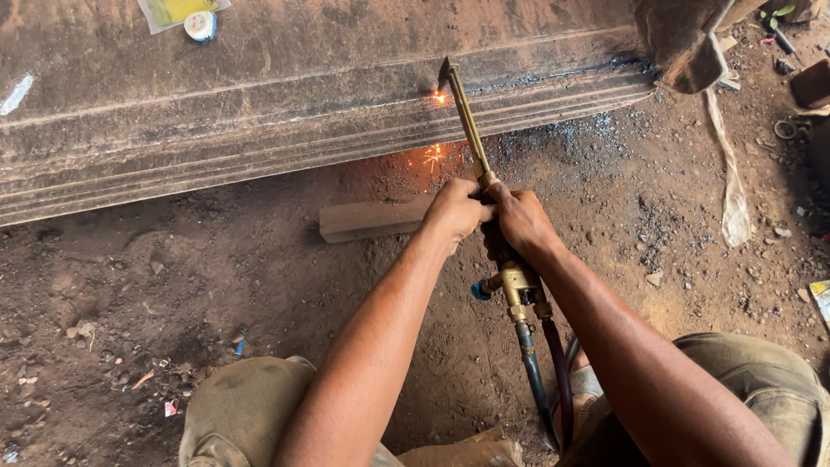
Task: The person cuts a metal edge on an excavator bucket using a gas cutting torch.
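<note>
Both my hands grip a brass cutting torch (471,130). My left hand (453,210) is closed around the tube just ahead of the handle. My right hand (520,220) wraps the handle behind it, above the brass valve block (519,287). The torch tip touches the edge of a large rusty steel plate (259,95), where a bright orange flame point (441,98) glows. Sparks (432,158) fall onto the dirt below. A dark cut line (553,76) runs along the plate to the right of the tip.
Two hoses (545,380), one dark and one reddish, trail from the torch between my knees. A wooden block (372,218) lies on the dirt under my left hand. A yellow packet and small white lid (201,24) rest on the plate. Scrap litters the right side.
</note>
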